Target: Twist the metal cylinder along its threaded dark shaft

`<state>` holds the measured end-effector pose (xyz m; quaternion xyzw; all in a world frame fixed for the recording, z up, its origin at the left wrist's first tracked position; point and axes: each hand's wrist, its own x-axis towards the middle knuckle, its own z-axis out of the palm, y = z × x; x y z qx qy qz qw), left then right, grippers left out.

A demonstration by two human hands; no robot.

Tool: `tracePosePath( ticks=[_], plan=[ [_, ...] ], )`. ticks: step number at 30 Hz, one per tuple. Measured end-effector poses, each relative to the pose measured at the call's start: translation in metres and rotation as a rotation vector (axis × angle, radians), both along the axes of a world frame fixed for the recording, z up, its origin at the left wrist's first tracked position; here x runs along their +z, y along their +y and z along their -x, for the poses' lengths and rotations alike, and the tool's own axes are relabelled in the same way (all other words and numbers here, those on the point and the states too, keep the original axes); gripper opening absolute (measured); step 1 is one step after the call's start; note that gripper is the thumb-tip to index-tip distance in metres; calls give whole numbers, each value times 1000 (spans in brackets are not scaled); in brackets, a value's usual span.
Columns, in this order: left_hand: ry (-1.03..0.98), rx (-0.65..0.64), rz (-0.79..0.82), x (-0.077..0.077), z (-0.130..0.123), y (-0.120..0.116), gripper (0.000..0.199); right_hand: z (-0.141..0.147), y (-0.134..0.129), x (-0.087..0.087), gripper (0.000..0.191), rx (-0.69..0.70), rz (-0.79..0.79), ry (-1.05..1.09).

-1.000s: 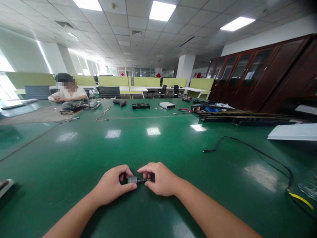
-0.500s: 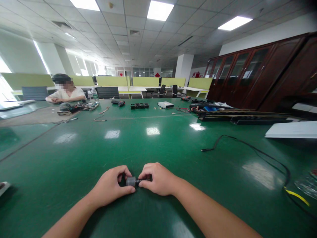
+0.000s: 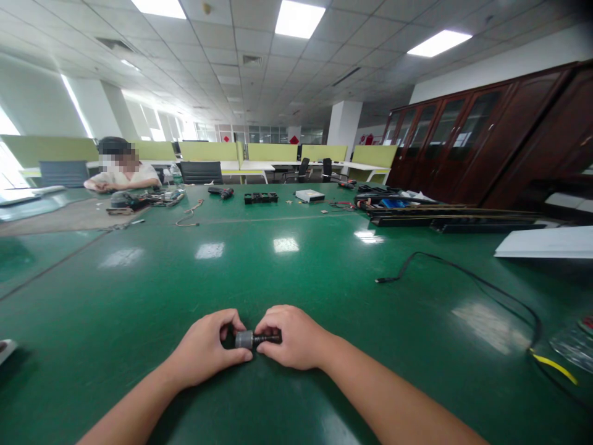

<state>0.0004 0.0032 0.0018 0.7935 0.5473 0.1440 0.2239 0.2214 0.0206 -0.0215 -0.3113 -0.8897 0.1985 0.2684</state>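
Fingers of the left hand pinch a grey cylinder, thumb on the near side. Right hand: thumb and fingers pinch a dark shaft extending from the cylinder's right end. Both parts lie level, low at the near side of the green counter; contact with its surface cannot be confirmed. Black cable noted well to the right.
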Motion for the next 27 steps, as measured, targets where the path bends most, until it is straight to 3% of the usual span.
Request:
tracePosePath(
  ticks=[27],
  plan=[
    [9, 3, -1, 0, -2, -1, 28, -4, 2, 1, 12, 8, 0, -9]
  ],
)
